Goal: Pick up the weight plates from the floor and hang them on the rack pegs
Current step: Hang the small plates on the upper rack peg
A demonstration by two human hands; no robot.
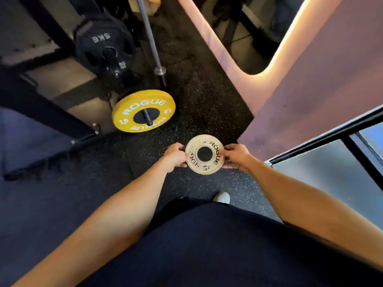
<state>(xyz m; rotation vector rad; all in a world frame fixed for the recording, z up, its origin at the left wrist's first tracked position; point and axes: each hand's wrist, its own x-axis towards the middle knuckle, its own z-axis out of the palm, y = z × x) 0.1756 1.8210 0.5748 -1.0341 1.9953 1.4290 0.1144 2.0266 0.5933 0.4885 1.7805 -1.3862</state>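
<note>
Nearest the camera, a dark shirt [207,245] fills the bottom of the view, and 2 bare forearms reach forward from it over the speckled black rubber floor [207,104]. The toe of a white shoe [222,197] shows just past the shirt's edge.

Beyond that, both hands hold 1 small pale weight plate [204,154] above the floor, its face turned up toward the camera so the black ROGUE lettering and the dark centre hole are readable. The left hand [175,156] grips the plate's left rim, thumb on the face and fingers curled behind. The right hand [236,155] pinches the right rim the same way, its fingertips [222,152] lying on the face.

Farther out and to the left, a yellow ROGUE plate [143,110] hangs on a low rack peg [148,119] that pokes through its centre hole. Above it, a stack of black plates [103,46] marked 5KG sits on a higher peg of the black rack frame [37,104]. A steel barbell [150,38] slants down beside them, its end near the yellow plate. To the right stands a pink wall [310,79] with a glowing lit edge.
</note>
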